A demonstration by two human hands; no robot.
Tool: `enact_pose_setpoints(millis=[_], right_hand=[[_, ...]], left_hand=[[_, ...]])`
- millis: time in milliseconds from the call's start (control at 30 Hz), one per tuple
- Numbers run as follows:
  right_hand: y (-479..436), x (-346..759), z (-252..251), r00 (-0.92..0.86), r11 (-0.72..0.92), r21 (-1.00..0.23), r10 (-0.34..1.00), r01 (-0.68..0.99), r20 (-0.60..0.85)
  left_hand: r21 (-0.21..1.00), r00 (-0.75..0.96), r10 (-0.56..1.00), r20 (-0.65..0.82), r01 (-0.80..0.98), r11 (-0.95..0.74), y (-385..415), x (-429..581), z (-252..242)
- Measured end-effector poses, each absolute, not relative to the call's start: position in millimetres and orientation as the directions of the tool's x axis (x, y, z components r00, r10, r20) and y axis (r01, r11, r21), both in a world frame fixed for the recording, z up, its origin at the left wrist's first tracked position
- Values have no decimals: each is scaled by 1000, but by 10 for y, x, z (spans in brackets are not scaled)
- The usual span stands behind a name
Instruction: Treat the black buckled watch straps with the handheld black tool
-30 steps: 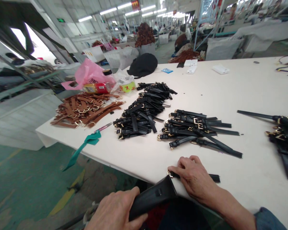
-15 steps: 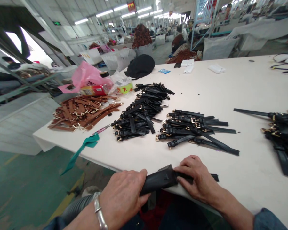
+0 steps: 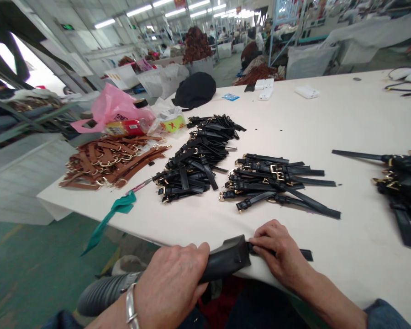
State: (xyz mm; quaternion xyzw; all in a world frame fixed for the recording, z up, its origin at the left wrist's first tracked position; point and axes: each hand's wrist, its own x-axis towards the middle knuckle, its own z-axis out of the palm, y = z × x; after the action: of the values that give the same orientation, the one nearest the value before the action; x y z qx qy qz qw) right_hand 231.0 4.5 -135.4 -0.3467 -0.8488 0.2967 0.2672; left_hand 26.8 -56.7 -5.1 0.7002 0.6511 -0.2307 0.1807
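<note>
My left hand (image 3: 178,278) is wrapped round a black hose nozzle (image 3: 228,259) at the table's front edge. Behind my wrist a grey corrugated hose (image 3: 102,292) shows; its join to the nozzle is hidden by my hand. Right at the nozzle's wide mouth, my right hand (image 3: 276,249) pinches a black strap (image 3: 306,254). The strap's tail sticks out past my palm, and its other end meets the mouth; whether it reaches inside I cannot tell. Beyond my hands lies a small pile of black buckled straps (image 3: 277,183).
A larger black strap pile (image 3: 198,160) lies left of centre, another pile (image 3: 402,187) at the right. Brown straps (image 3: 106,160), a pink bag (image 3: 111,107) and a black cap (image 3: 195,89) sit farther left. Scissors (image 3: 142,184) with teal cloth (image 3: 123,204) lie near the edge.
The nozzle has turned slightly in my left hand, and its mouth has drawn a little away from my right fingers. The whole view has shifted a bit.
</note>
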Motion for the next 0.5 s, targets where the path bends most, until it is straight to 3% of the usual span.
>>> enact_pose_setpoints(millis=[300, 500], right_hand=[[47, 2319, -1463, -577, 598, -728, 741, 336, 343], [16, 2296, -1459, -586, 546, -772, 758, 327, 288]], left_hand=[[-38, 87, 855, -511, 992, -124, -524, 254, -170], [-38, 87, 836, -543, 991, -127, -544, 135, -136]])
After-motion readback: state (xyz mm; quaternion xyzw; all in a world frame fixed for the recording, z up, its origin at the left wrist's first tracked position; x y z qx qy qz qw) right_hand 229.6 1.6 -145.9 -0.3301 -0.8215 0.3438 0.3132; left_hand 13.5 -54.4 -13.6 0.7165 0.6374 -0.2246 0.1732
